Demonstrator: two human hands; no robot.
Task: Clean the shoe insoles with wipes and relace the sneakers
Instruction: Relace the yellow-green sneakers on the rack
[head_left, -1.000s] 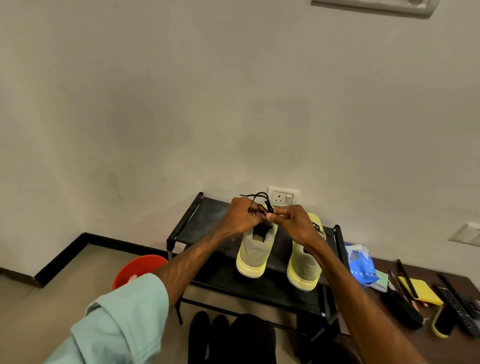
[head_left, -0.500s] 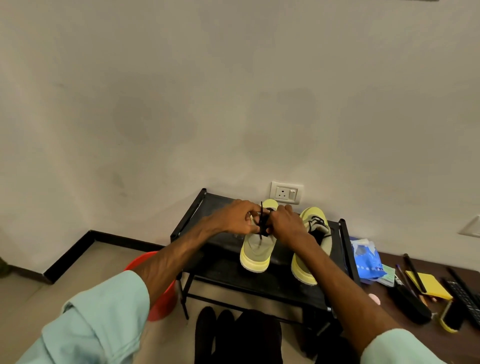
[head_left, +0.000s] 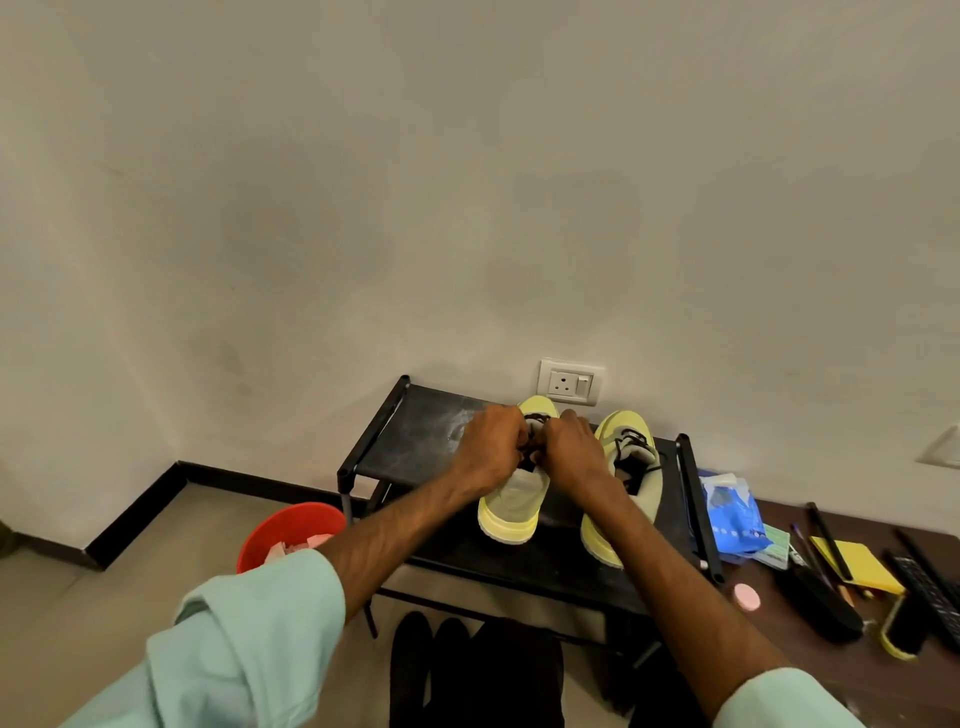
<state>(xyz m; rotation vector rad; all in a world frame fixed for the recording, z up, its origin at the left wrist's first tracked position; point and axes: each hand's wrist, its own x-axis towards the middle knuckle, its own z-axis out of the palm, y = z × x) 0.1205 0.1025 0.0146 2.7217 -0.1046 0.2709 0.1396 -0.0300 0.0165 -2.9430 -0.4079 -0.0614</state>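
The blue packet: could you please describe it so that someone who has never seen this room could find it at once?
Start at the black shoe rack against the wall, below the socket. Just past its right end rail, on the dark brown table, lies the blue packet. It is the only blue, crinkled plastic thing there.

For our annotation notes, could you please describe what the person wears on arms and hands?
Pale mint-green shirt sleeves: the left sleeve is rolled back near the elbow, the right sleeve likewise, forearms bare. The left hand and right hand show no gloves or watch.
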